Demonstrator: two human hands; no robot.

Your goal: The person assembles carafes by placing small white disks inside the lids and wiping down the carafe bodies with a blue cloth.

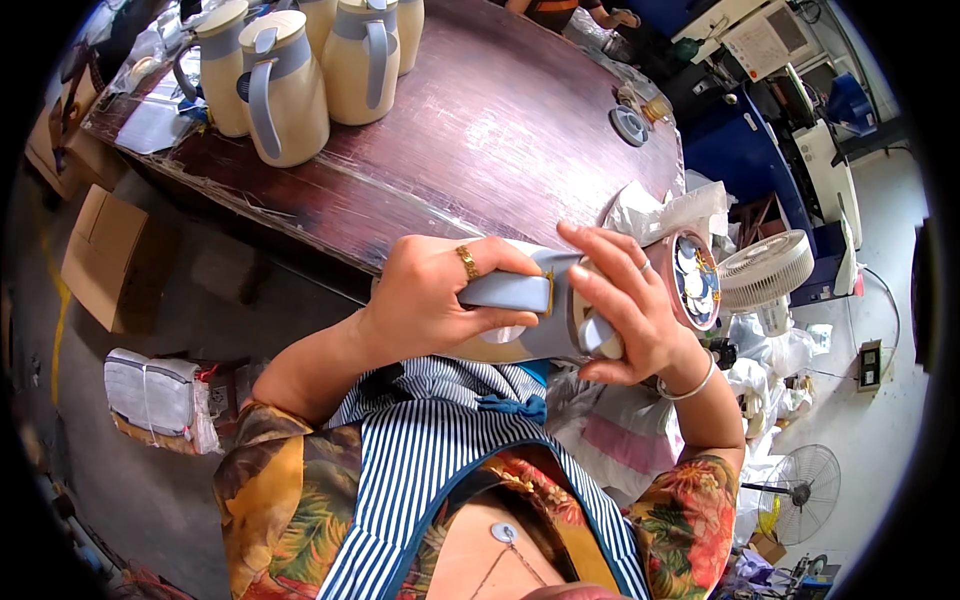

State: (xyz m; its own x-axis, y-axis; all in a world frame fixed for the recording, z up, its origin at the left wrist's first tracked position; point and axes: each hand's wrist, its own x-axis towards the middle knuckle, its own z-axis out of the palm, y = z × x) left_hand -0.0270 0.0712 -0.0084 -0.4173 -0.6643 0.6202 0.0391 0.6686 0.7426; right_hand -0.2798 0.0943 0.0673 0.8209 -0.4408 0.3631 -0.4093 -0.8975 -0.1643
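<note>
A cream thermos jug [555, 340] with a grey collar lies on its side in front of my chest, its lid end pointing right. My left hand [415, 290] is closed around the jug's grey handle [508, 292]. My right hand [640, 310] spans the lid [598, 335], fingers along its far side and thumb along its near side. Part of the lid and its grey lever is hidden behind those fingers. Several similar cream jugs [290, 115] with grey handles stand upright on the dark red table [470, 140] at the far left.
A grey round part [629, 126] lies near the table's far right edge. To my right are a pink tub [700, 318] of small parts, a white fan [765, 268] and plastic bags. A cardboard box [110, 260] sits on the left floor. Another person [555, 12] is across the table.
</note>
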